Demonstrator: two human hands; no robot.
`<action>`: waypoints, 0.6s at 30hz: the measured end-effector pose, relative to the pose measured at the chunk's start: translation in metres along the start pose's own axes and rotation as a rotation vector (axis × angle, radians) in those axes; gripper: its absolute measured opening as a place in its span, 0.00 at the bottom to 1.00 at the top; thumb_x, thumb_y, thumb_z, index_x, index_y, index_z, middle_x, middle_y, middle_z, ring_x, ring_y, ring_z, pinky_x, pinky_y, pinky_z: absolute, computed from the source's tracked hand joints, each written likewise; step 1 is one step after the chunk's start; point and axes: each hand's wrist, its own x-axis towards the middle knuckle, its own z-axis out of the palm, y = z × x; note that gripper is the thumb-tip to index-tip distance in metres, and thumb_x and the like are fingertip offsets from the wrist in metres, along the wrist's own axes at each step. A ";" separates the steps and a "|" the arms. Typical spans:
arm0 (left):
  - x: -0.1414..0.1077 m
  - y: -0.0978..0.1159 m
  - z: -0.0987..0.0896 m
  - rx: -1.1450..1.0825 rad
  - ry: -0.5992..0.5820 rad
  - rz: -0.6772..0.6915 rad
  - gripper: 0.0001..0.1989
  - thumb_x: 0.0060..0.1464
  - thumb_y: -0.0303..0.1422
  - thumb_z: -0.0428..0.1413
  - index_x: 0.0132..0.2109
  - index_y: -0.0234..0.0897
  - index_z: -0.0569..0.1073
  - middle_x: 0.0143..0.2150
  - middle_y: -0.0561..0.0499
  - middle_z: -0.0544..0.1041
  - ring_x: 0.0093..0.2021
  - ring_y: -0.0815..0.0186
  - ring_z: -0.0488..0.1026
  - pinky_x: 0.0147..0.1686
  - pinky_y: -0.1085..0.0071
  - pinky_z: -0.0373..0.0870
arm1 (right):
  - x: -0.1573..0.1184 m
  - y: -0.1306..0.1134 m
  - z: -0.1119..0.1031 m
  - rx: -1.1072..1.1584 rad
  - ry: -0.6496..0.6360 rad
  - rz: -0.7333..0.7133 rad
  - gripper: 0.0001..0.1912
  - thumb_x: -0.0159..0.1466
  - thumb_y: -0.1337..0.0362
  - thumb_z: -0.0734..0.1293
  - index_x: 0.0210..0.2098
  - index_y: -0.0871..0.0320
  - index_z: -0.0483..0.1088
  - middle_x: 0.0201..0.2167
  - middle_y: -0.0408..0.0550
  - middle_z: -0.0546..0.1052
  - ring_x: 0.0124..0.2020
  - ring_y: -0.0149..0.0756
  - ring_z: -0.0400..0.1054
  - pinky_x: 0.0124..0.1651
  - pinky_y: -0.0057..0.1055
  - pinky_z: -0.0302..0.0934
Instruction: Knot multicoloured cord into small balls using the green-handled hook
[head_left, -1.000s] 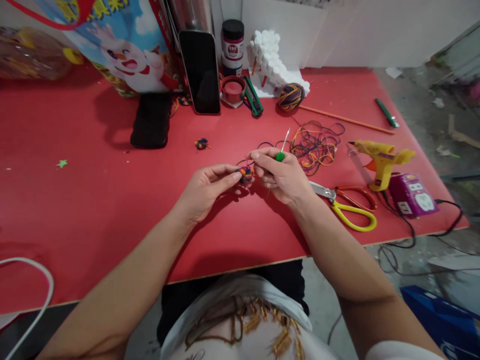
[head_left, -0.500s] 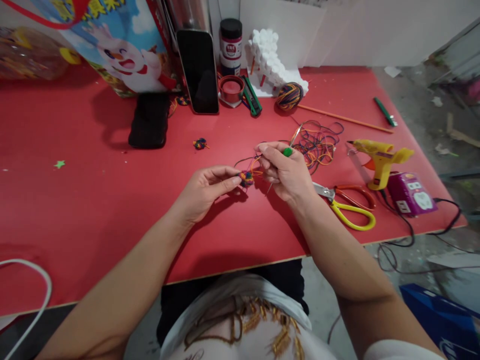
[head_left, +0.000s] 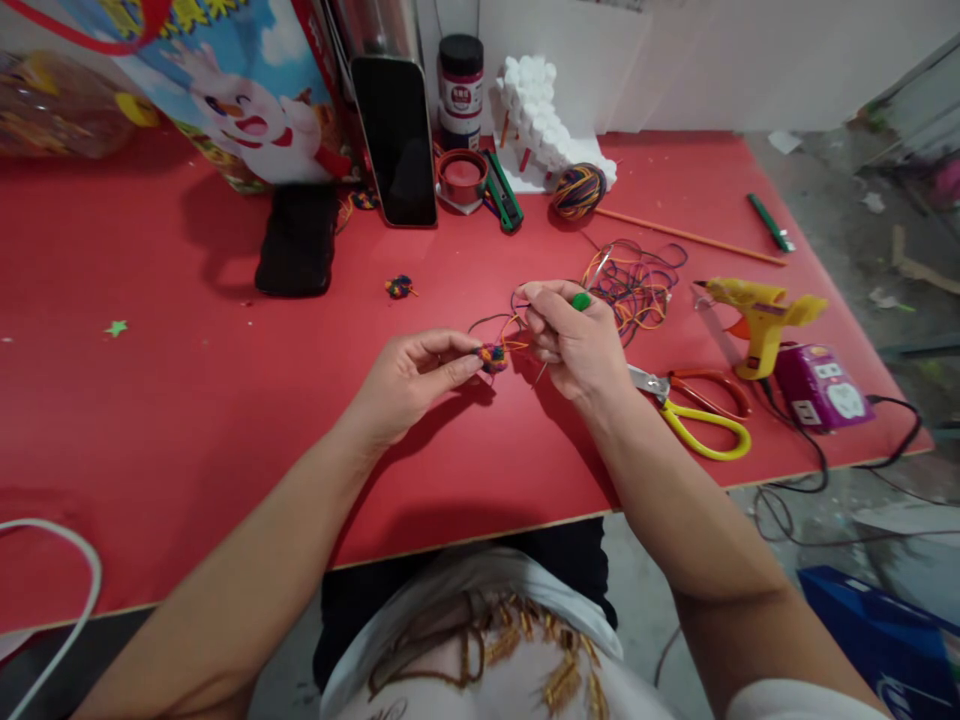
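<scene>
Between the thumb and fingers of my left hand (head_left: 424, 380) is a small multicoloured crochet piece (head_left: 493, 358), held just above the table. My right hand (head_left: 574, 335) is closed around a crochet hook with a green grip (head_left: 580, 301); thin metal shows above and below the fist. Its thumb and forefinger pinch together, and strands of yarn (head_left: 516, 322) run from there to the crochet piece. Right behind this hand lies a loose tangle of multicoloured yarn (head_left: 637, 290). A second little crochet piece (head_left: 400, 287) rests on the table, beyond my left hand.
Scissors (head_left: 705, 420) lie beside my right forearm, with a yellow glue gun (head_left: 761, 315) and a purple box (head_left: 825, 388) further right. Behind are a yarn ball (head_left: 579, 192), a green cutter (head_left: 504, 195), an upright phone (head_left: 397, 140) and a black case (head_left: 298, 240) on the red table (head_left: 187, 400).
My right hand has shifted slightly to the right, away from the crochet piece, and the hook has turned a little with it. My left hand stays in nearly the same place.
</scene>
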 end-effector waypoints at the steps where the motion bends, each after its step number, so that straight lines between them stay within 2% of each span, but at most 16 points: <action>1: 0.000 0.000 0.001 0.005 0.009 0.006 0.06 0.58 0.34 0.72 0.41 0.39 0.86 0.38 0.49 0.87 0.36 0.60 0.86 0.43 0.59 0.88 | 0.000 0.000 0.001 -0.006 0.007 0.000 0.11 0.60 0.61 0.79 0.31 0.58 0.76 0.17 0.33 0.69 0.14 0.18 0.45 0.17 0.23 0.36; 3: 0.000 0.001 0.003 0.029 0.045 0.054 0.06 0.57 0.33 0.72 0.41 0.39 0.86 0.38 0.49 0.87 0.36 0.61 0.85 0.42 0.61 0.87 | 0.000 -0.001 0.001 -0.012 0.029 -0.003 0.10 0.60 0.61 0.78 0.30 0.58 0.75 0.17 0.33 0.68 0.14 0.17 0.45 0.17 0.23 0.37; 6: 0.002 0.000 0.004 0.070 0.168 0.171 0.05 0.57 0.32 0.72 0.41 0.39 0.87 0.37 0.50 0.87 0.36 0.63 0.84 0.41 0.65 0.86 | 0.000 -0.002 0.001 -0.011 0.058 0.000 0.08 0.61 0.64 0.76 0.30 0.59 0.75 0.17 0.33 0.67 0.14 0.17 0.45 0.16 0.22 0.36; 9: 0.005 0.000 0.002 0.011 0.252 0.235 0.07 0.56 0.31 0.72 0.42 0.42 0.87 0.39 0.51 0.87 0.37 0.64 0.84 0.42 0.66 0.85 | 0.001 -0.002 0.000 -0.030 0.042 0.016 0.08 0.59 0.64 0.76 0.30 0.58 0.75 0.17 0.33 0.67 0.15 0.17 0.45 0.17 0.23 0.35; 12: 0.007 0.004 0.001 -0.134 0.220 0.217 0.08 0.51 0.31 0.75 0.39 0.42 0.87 0.38 0.52 0.87 0.36 0.66 0.84 0.40 0.69 0.84 | 0.001 0.002 0.000 -0.081 0.004 0.033 0.09 0.58 0.64 0.77 0.28 0.58 0.73 0.17 0.34 0.67 0.14 0.18 0.46 0.17 0.23 0.35; 15: 0.006 0.009 0.002 -0.238 0.111 0.105 0.11 0.46 0.32 0.78 0.36 0.42 0.87 0.36 0.52 0.86 0.34 0.67 0.83 0.36 0.71 0.82 | 0.000 0.010 0.001 -0.207 -0.037 0.006 0.07 0.58 0.65 0.75 0.27 0.58 0.74 0.16 0.34 0.68 0.15 0.19 0.50 0.17 0.23 0.39; 18: 0.003 0.012 0.003 -0.264 0.035 0.033 0.13 0.44 0.33 0.79 0.36 0.41 0.86 0.35 0.52 0.85 0.32 0.65 0.82 0.33 0.70 0.81 | -0.001 0.016 0.002 -0.340 -0.160 0.019 0.06 0.58 0.65 0.75 0.27 0.60 0.76 0.17 0.36 0.69 0.16 0.20 0.54 0.17 0.23 0.42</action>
